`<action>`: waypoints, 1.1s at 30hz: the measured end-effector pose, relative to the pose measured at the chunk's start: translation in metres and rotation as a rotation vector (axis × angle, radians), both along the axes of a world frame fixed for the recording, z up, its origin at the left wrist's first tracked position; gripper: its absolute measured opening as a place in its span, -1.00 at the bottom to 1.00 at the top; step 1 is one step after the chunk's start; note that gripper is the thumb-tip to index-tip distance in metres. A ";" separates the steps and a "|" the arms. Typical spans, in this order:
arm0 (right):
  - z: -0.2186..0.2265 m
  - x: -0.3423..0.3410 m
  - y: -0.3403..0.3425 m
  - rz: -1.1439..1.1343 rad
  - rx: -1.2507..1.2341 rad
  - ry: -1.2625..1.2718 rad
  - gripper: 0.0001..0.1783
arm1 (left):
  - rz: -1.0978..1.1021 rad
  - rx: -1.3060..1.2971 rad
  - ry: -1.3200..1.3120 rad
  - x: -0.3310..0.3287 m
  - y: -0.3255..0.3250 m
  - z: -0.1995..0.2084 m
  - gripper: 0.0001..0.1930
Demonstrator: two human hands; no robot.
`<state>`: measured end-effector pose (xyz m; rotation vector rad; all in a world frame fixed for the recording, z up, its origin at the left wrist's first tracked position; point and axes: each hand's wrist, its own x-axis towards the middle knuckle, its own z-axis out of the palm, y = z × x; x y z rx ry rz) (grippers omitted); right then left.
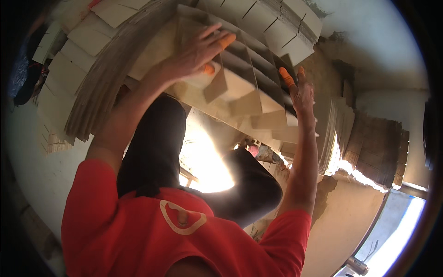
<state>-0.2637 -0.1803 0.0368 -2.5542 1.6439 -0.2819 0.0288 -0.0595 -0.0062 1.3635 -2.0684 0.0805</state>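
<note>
Near lap, fanned stack of flat cardboard sheets (249, 87): left hand (196, 51) spread flat on top, right hand (301, 90) open against edge. Sheets staggered, not squared; piles (92, 69) surround.

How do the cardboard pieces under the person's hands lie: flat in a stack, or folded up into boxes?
Flat. The cardboard pieces lie fanned in overlapping layers, none raised into a box. The left hand presses flat on them; the right hand touches their edge.
</note>
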 end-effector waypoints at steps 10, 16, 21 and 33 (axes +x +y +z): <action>-0.029 0.009 0.072 0.275 -0.002 -0.076 -0.71 | -0.165 0.221 0.035 0.005 -0.079 -0.003 -0.64; 0.019 0.000 0.110 0.206 -0.226 -0.083 -0.76 | -0.182 0.024 -0.249 -0.009 -0.020 0.073 -0.87; 0.072 -0.035 0.136 0.294 -0.927 -0.035 -0.58 | 0.062 -0.290 -0.431 -0.024 0.090 0.146 -0.55; -0.002 -0.169 0.114 -0.153 -0.666 0.150 -0.61 | 1.015 0.319 -0.617 0.148 0.126 0.066 -0.68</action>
